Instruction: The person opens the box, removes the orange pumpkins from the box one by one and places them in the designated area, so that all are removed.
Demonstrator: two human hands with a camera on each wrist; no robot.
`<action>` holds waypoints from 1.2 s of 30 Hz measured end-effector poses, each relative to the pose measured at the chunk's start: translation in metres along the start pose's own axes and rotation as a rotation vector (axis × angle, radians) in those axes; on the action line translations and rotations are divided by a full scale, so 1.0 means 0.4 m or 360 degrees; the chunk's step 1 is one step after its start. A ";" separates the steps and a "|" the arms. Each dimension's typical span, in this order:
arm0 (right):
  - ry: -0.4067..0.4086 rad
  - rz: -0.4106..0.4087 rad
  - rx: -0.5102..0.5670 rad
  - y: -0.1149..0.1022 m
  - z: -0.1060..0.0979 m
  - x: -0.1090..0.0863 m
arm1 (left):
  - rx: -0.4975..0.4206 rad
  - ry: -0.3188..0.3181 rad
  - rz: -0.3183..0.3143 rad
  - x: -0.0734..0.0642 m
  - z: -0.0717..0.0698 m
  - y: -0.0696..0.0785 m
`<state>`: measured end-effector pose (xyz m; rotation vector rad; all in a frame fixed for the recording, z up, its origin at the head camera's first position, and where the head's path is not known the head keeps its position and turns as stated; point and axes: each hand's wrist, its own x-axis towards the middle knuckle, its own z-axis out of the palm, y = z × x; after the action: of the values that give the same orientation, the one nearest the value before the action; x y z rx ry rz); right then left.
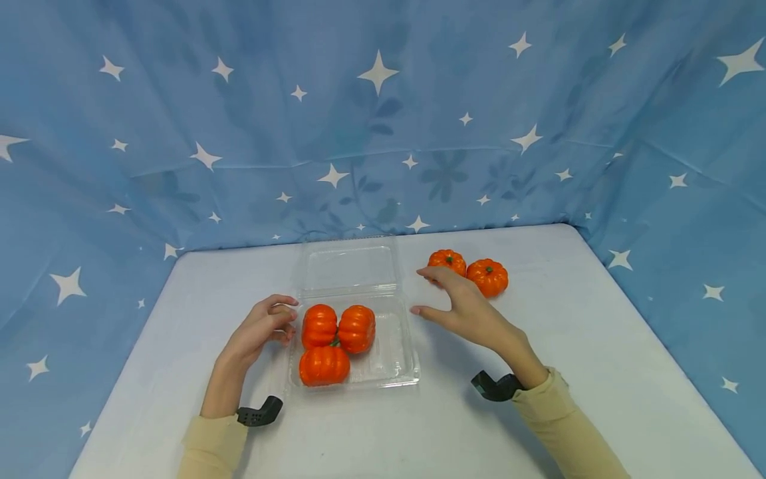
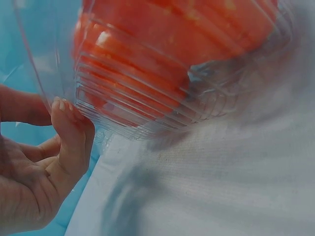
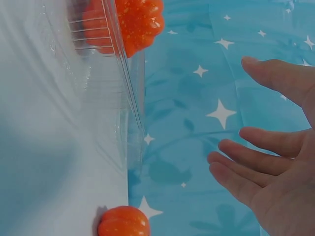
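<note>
The left grip (image 1: 261, 326), with bent fingers, is held at the left edge of the clear box (image 1: 393, 339); whether this edge is pinched cannot be told. The right grip (image 1: 463, 306) is spread near two pumpkins (image 1: 487, 278). Three pumpkins (image 1: 324, 366) are contained in the opened box, placed on the white counter (image 1: 371, 432) before a starry blue curtain (image 1: 419, 100).

Your left sleeve (image 1: 212, 442) and right sleeve (image 1: 565, 422) were pale tan, with seamed cuffs. Your left wrist camera (image 1: 260, 412) was black, bent and marked with small dots; your right wrist camera (image 1: 497, 386) was likewise black and bent. Your left hand (image 1: 257, 329) and right hand (image 1: 469, 313) were bare.
</note>
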<state>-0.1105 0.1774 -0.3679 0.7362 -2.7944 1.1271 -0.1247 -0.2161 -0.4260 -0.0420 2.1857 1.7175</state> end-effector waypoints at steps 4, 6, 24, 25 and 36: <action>-0.0032 0.0004 0.0019 0.000 0.006 0.005 | 0.0000 0.0011 -0.0012 0.004 0.003 0.000; -0.0059 0.0006 0.0024 -0.003 0.011 0.010 | -0.0001 0.0025 -0.0021 0.003 0.002 0.000; -0.0316 -0.0031 0.0066 -0.048 0.068 0.065 | -0.0033 0.0010 -0.0004 0.006 -0.002 -0.003; -0.0333 -0.0027 0.0065 -0.050 0.072 0.069 | -0.0032 0.0008 -0.0003 0.006 -0.002 -0.003; -0.0557 0.0013 0.0033 -0.084 0.100 0.109 | -0.0017 0.0019 -0.0007 0.004 0.001 -0.001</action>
<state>-0.1288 0.1121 -0.3665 1.0155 -3.0706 1.1275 -0.1259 -0.2155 -0.4270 -0.0599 2.1832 1.7306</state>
